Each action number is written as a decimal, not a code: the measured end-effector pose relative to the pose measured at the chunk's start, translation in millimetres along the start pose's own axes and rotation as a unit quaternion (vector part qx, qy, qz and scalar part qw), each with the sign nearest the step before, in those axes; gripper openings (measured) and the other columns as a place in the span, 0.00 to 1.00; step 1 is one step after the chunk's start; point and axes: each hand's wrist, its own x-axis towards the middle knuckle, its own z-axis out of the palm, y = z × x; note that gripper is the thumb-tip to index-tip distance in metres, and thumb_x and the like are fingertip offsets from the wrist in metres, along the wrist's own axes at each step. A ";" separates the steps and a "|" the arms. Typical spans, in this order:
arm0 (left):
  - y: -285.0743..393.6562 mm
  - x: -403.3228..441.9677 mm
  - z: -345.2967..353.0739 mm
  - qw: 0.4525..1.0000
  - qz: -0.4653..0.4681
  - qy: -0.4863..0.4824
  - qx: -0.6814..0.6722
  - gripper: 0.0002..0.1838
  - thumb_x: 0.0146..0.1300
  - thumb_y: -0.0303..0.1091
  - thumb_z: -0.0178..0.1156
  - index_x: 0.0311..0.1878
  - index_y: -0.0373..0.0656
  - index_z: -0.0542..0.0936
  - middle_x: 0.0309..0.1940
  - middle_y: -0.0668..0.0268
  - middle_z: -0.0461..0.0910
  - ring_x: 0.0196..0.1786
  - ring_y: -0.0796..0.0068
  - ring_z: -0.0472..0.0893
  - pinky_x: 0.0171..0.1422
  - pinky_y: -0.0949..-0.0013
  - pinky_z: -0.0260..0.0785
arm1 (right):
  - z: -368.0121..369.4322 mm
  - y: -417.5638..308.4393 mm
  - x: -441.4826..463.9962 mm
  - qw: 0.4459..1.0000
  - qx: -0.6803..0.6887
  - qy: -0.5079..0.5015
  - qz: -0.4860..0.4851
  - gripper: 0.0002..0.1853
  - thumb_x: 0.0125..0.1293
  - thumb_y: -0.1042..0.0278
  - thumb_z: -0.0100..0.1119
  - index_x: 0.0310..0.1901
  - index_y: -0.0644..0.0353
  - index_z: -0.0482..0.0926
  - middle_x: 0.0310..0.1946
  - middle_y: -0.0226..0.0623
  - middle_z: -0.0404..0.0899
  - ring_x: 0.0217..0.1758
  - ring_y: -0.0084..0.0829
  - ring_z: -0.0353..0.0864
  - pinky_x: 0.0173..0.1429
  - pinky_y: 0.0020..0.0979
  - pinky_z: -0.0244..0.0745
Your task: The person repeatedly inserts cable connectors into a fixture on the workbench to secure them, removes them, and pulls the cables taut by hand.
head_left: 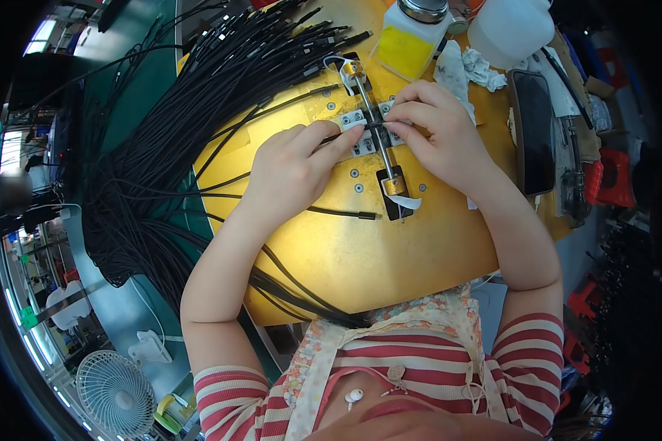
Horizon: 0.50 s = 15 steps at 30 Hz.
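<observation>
My left hand [296, 165] is closed at the left side of a small metal fixture [379, 136], its thumb and index finger pinched on a black cable that runs into the white blocks [362, 147]. On the right side, my right hand [438, 128] is closed too, thumb and index finger pinched by the fixture's middle; what lies between them is too small to make out. The fixture's rod runs between my hands, with a brass-coloured clamp at each end. A black cable with a connector [368, 215] lies below my left hand.
Many black cables [162, 132] spread over the left side of the yellow work plate [449, 242]. Behind stand a bottle with yellow liquid [404, 44] and a white container [511, 33]. A phone [533, 132] lies at the right; a fan [118, 393] stands lower left.
</observation>
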 end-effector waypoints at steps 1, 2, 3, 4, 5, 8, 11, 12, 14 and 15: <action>-0.1 0.0 1.3 1.000 0.001 0.002 -0.002 0.28 0.46 0.21 0.63 0.54 0.48 0.82 0.38 0.66 0.78 0.32 0.67 0.78 0.35 0.67 0.71 | -0.8 -0.4 0.0 1.000 -0.010 0.000 -0.008 0.04 0.54 0.74 0.65 0.31 0.61 0.81 0.33 0.33 0.75 0.38 0.36 0.75 0.43 0.34 0.71; -0.5 -0.3 2.8 1.000 0.003 0.004 -0.003 0.28 0.46 0.21 0.63 0.54 0.48 0.82 0.38 0.66 0.78 0.32 0.67 0.78 0.35 0.67 0.71 | -1.4 -0.7 -0.1 1.000 -0.019 0.000 -0.015 0.04 0.54 0.74 0.65 0.31 0.61 0.80 0.33 0.33 0.75 0.38 0.36 0.75 0.43 0.34 0.71; 1.1 -1.9 1.7 1.000 0.003 0.006 -0.004 0.27 0.46 0.21 0.63 0.54 0.48 0.82 0.38 0.66 0.78 0.32 0.67 0.78 0.36 0.67 0.71 | -2.3 -3.4 -0.7 0.999 -0.027 -0.001 -0.024 0.03 0.54 0.74 0.65 0.31 0.61 0.80 0.32 0.33 0.75 0.38 0.36 0.75 0.44 0.35 0.71; 0.9 -2.0 1.9 1.000 0.002 0.005 -0.007 0.27 0.46 0.21 0.63 0.54 0.48 0.82 0.38 0.66 0.78 0.33 0.67 0.78 0.36 0.67 0.71 | -3.7 -4.3 -0.8 0.998 -0.048 -0.005 -0.040 0.04 0.54 0.74 0.65 0.31 0.61 0.80 0.33 0.33 0.75 0.38 0.36 0.76 0.44 0.35 0.71; 0.6 -2.0 1.9 1.000 0.001 0.003 -0.010 0.27 0.46 0.21 0.63 0.54 0.47 0.82 0.38 0.66 0.78 0.33 0.67 0.77 0.36 0.66 0.71 | -5.6 -5.5 -1.0 0.996 -0.069 -0.010 -0.057 0.04 0.53 0.73 0.65 0.31 0.60 0.80 0.33 0.33 0.75 0.38 0.35 0.76 0.44 0.35 0.71; 0.7 -1.0 2.8 1.000 -0.005 -0.002 -0.017 0.26 0.47 0.21 0.63 0.54 0.47 0.82 0.38 0.66 0.78 0.34 0.66 0.77 0.38 0.65 0.71 | -9.6 -10.9 -1.1 0.988 -0.124 -0.024 -0.089 0.04 0.53 0.72 0.64 0.31 0.60 0.81 0.34 0.32 0.76 0.39 0.34 0.76 0.44 0.34 0.71; 0.9 -0.7 2.7 1.000 -0.013 -0.008 -0.023 0.25 0.48 0.21 0.63 0.54 0.47 0.82 0.38 0.66 0.78 0.35 0.66 0.76 0.39 0.65 0.70 | -11.2 -12.5 -1.1 0.979 -0.165 -0.031 -0.114 0.05 0.54 0.71 0.63 0.32 0.60 0.81 0.36 0.32 0.76 0.39 0.33 0.76 0.45 0.34 0.71; 0.9 -0.4 2.6 0.999 -0.016 -0.011 -0.025 0.25 0.48 0.22 0.63 0.54 0.47 0.82 0.38 0.66 0.78 0.35 0.66 0.76 0.40 0.65 0.70 | -11.7 -12.5 -1.3 0.976 -0.177 -0.033 -0.122 0.06 0.54 0.70 0.63 0.33 0.60 0.81 0.36 0.32 0.77 0.39 0.33 0.76 0.45 0.34 0.71; 0.7 0.3 2.3 1.000 -0.012 -0.009 -0.021 0.24 0.49 0.22 0.63 0.53 0.47 0.82 0.38 0.66 0.78 0.35 0.67 0.76 0.40 0.66 0.69 | -11.4 -10.3 -2.0 0.978 -0.166 -0.031 -0.124 0.06 0.54 0.71 0.62 0.34 0.61 0.81 0.36 0.33 0.77 0.39 0.33 0.77 0.45 0.34 0.71; 0.7 0.7 2.1 1.000 -0.010 -0.009 -0.019 0.23 0.50 0.23 0.64 0.53 0.47 0.82 0.37 0.66 0.78 0.34 0.67 0.76 0.40 0.66 0.69 | -11.0 -9.1 -2.6 0.979 -0.160 -0.031 -0.125 0.06 0.54 0.71 0.62 0.34 0.61 0.81 0.36 0.33 0.77 0.39 0.33 0.77 0.45 0.34 0.71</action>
